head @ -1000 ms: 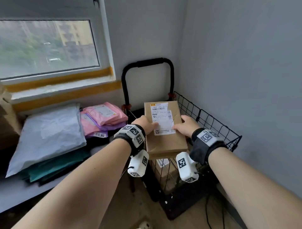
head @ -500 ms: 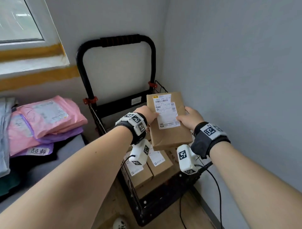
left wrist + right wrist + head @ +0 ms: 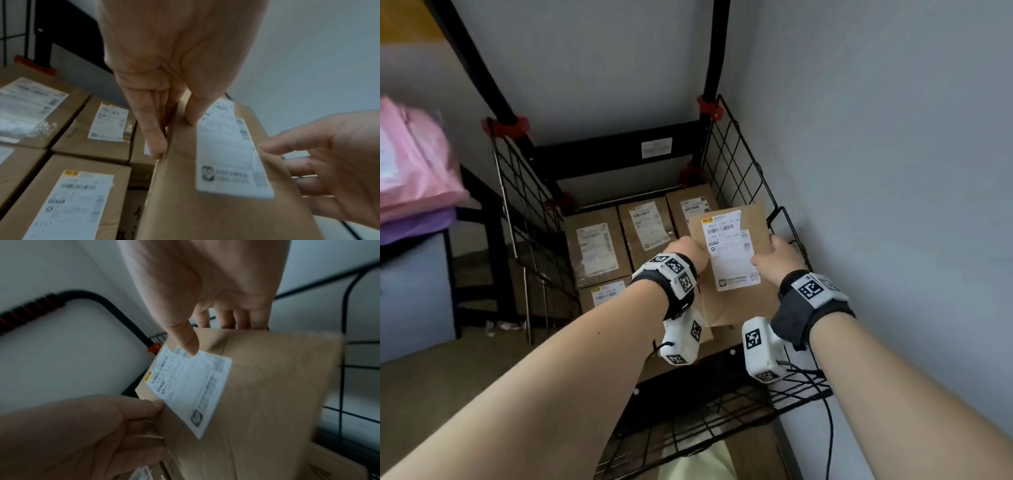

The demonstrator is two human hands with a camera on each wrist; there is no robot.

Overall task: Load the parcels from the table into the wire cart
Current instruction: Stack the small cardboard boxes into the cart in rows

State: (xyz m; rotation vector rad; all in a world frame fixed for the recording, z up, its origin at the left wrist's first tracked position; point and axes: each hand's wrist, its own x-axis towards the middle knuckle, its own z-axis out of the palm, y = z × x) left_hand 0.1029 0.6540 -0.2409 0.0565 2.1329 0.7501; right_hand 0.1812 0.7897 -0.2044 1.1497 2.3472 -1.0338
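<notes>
I hold a brown cardboard parcel (image 3: 736,301) with a white shipping label between both hands, inside the black wire cart (image 3: 736,164) at its right side. My left hand (image 3: 688,248) grips the parcel's left edge, thumb on top and fingers (image 3: 154,138) under. My right hand (image 3: 774,257) grips the right edge, thumb (image 3: 187,340) on the label. The same parcel (image 3: 216,203) fills the left wrist view, and in the right wrist view the parcel (image 3: 267,394) hangs tilted. Several labelled brown boxes (image 3: 594,246) lie packed on the cart floor below.
The cart's black handle frame (image 3: 482,75) rises against the grey wall. Pink and purple mailers (image 3: 410,178) sit stacked on the table at the left edge. The right wall (image 3: 893,171) stands close beside the cart. A black cable (image 3: 828,428) hangs by the cart's near corner.
Both hands have carried the parcel from above the cart rim down into the cart, close over the boxes. My view has tipped downward and nearer; the window is gone from sight.
</notes>
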